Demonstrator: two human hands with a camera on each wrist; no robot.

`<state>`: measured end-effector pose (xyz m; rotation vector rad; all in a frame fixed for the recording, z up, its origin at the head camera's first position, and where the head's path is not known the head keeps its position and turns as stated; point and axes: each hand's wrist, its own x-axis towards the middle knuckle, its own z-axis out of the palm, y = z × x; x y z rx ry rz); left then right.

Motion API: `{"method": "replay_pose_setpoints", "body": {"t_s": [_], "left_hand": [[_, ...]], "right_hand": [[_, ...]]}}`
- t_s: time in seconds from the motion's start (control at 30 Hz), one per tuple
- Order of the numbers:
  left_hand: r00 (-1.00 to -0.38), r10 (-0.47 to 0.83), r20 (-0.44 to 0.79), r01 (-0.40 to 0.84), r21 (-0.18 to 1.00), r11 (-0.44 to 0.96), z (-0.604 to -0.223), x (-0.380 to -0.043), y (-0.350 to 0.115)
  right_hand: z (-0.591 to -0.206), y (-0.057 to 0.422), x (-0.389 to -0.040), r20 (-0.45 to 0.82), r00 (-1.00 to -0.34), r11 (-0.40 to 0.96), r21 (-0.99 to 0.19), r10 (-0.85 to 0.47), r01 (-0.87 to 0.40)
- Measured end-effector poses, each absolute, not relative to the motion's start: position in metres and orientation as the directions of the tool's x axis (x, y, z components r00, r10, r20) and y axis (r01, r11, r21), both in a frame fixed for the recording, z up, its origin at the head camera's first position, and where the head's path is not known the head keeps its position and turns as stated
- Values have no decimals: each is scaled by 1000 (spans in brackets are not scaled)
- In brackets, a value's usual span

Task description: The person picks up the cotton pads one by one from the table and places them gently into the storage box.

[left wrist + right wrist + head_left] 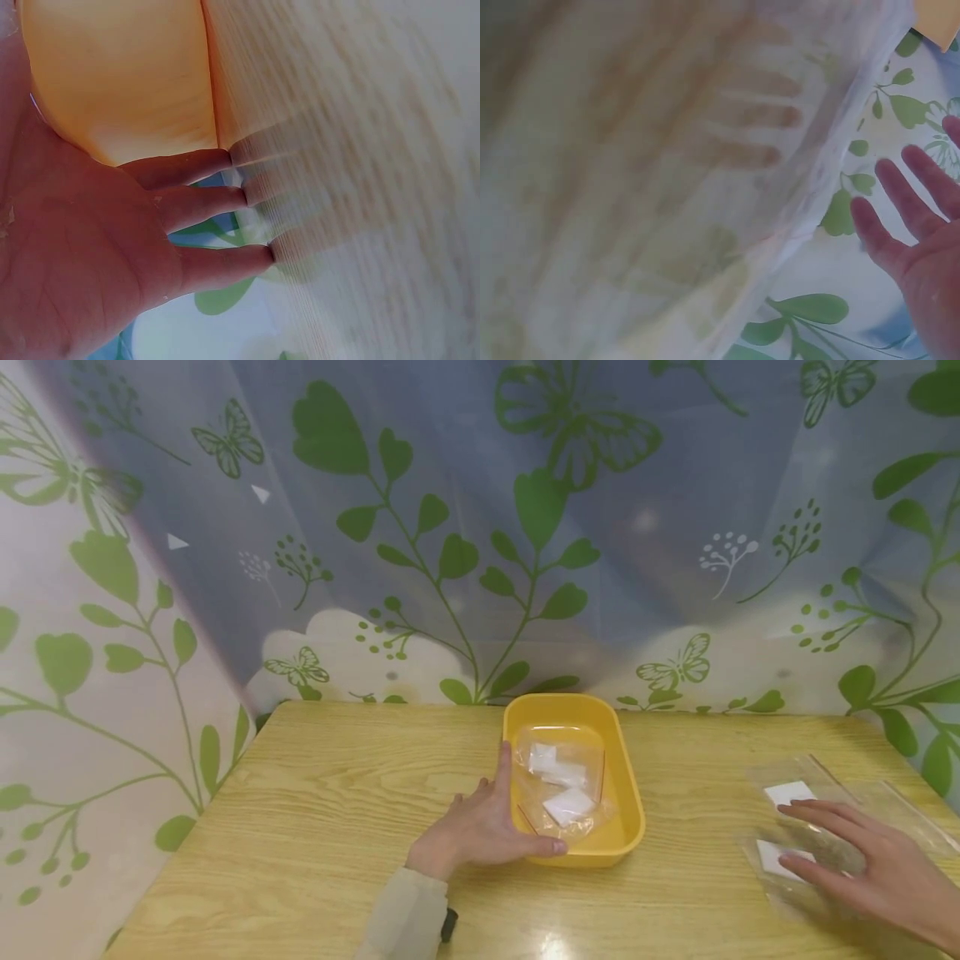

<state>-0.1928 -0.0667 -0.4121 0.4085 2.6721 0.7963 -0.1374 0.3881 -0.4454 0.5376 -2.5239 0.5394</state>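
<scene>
A yellow plastic bin (630,777) stands at the back middle of the wooden table. Inside it lie clear zip bags (562,768) with white pieces in them. My left hand (480,831) rests at the bin's near left corner, thumb at the near rim and index finger along the left side. Its other fingertips touch the tabletop in the left wrist view. On the right, my right hand (873,864) hovers with spread fingers at several clear zip bags; two show white squares, the far one (789,793) and the near one (783,860). Whether it touches them is unclear.
The wooden table (337,768) ends at a hanging curtain (450,635) printed with leaves and butterflies, right behind the bin. A pale patterned sheet (112,693) hangs along the left side. Another clear bag (911,810) lies at the far right.
</scene>
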Motion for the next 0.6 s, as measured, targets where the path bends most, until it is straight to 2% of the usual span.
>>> {"method": "replay_pose_setpoints", "body": {"t_s": [0.23, 0.6], "left_hand": [[-909, 353, -222, 173, 569, 804, -413, -193, -67], [-907, 355, -224, 172, 572, 802, -412, -192, -66]], "right_hand": [[-452, 397, -136, 422, -866, 839, -339, -269, -425], [-460, 400, -140, 352, -893, 881, -274, -281, -385]]}}
